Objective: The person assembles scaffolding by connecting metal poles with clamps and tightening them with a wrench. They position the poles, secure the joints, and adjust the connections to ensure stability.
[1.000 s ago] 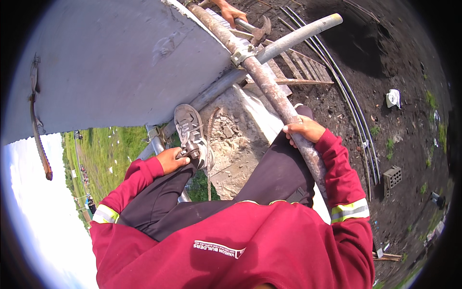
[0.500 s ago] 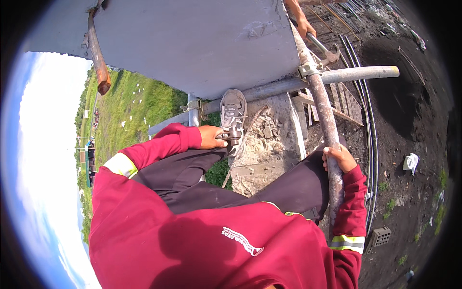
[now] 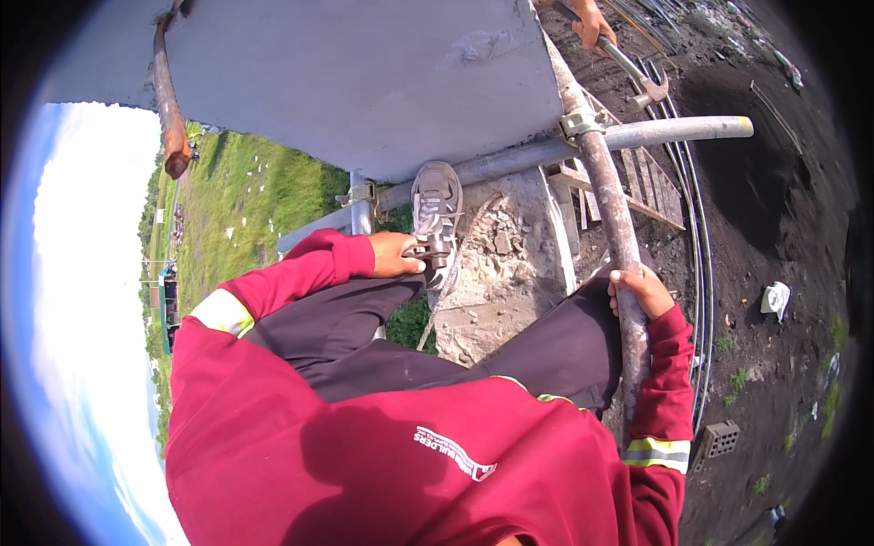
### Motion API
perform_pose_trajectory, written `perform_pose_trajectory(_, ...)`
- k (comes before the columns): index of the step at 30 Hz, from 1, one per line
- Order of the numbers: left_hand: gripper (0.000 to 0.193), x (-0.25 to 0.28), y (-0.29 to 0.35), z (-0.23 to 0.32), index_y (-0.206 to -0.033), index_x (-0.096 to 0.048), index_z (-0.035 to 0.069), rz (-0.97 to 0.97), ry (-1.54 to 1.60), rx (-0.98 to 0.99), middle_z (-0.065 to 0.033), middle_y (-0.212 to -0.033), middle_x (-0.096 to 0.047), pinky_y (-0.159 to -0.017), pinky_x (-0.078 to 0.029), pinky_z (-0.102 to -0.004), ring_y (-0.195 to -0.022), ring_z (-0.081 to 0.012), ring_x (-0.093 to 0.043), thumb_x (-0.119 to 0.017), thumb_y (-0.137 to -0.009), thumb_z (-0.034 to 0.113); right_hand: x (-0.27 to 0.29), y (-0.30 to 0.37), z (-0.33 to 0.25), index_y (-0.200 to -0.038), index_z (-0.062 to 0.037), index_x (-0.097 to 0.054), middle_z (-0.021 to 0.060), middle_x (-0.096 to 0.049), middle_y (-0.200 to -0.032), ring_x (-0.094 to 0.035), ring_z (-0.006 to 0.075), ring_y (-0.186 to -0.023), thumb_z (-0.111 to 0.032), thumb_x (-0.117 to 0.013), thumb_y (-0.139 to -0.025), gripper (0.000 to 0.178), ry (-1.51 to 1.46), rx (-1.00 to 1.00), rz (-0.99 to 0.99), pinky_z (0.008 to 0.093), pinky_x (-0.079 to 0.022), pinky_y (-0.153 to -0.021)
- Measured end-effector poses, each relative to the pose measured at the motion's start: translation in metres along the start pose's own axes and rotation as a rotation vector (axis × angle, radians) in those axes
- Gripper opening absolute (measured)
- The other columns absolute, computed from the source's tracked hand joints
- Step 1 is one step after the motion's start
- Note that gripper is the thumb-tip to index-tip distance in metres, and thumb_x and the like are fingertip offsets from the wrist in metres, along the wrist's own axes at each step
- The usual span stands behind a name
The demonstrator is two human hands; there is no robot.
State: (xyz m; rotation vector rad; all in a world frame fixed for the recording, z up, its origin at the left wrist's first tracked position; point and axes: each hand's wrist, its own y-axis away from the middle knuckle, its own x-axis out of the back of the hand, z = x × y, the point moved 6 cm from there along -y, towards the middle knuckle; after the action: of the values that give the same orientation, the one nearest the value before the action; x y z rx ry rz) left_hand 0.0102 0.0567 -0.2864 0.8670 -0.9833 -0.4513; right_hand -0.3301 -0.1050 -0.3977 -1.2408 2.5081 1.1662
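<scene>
My left hand (image 3: 395, 255) is closed round a metal socket wrench (image 3: 439, 247), whose round head sits just over my grey shoe (image 3: 437, 193). My right hand (image 3: 645, 291) wraps around a rusty, paint-spotted scaffold pipe (image 3: 615, 211) running beside my right knee. Above that hand, a coupler clamp (image 3: 585, 123) joins this pipe to a grey crossing pipe (image 3: 687, 132). At the upper right another person's hand (image 3: 594, 25) grips a claw hammer (image 3: 628, 68), held off the pipes.
A grey plastered concrete wall (image 3: 364, 82) fills the top. My foot rests near a rubble-strewn concrete ledge (image 3: 501, 273). A second clamp (image 3: 361, 194) sits left of my shoe. A wooden pole (image 3: 168, 100) sticks out at the upper left. Far below right lie long rods (image 3: 701, 300) and a hollow block (image 3: 722, 439).
The other person's hand and hammer have moved up and to the right, away from the clamp. Both my hands keep their grips, nearly still.
</scene>
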Motion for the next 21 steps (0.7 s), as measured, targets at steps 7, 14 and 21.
perform_pose_trajectory(7,0.041,0.0015,0.0023,0.002,-0.103,-0.052,0.0,0.017,0.006,0.008,-0.0169,-0.091,-0.061,-0.076,-0.044,-0.0345,-0.086,-0.0265,-0.058,-0.057,-0.083,0.035,0.0021,-0.0019,0.003,-0.09,-0.0046,-0.05,0.0057,-0.054,-0.07,-0.056,0.0146,-0.055,-0.024,-0.064,-0.076,0.028,0.004,-0.009,0.006,0.0285,-0.048,-0.049)
perform_pose_trajectory(14,0.04,0.0019,0.0025,0.0041,-0.107,-0.052,0.001,0.03,0.017,-0.033,-0.0173,-0.092,-0.061,-0.077,-0.044,-0.0346,-0.087,-0.0272,-0.058,-0.057,-0.083,0.033,0.0031,-0.0035,0.0031,-0.089,-0.0046,-0.05,0.0057,-0.054,-0.07,-0.056,0.0147,-0.055,-0.023,-0.064,-0.076,0.027,0.023,-0.006,0.008,0.0289,-0.048,-0.049)
perform_pose_trajectory(21,0.041,0.0002,0.0003,-0.0017,-0.106,-0.052,0.0,0.017,0.004,0.006,-0.0177,-0.093,-0.061,-0.077,-0.044,-0.0349,-0.087,-0.0278,-0.058,-0.057,-0.084,0.033,0.0025,-0.0019,0.0023,-0.089,-0.0048,-0.05,0.0057,-0.055,-0.07,-0.056,0.0149,-0.055,-0.026,-0.065,-0.076,0.029,0.016,-0.007,0.026,0.0289,-0.048,-0.049)
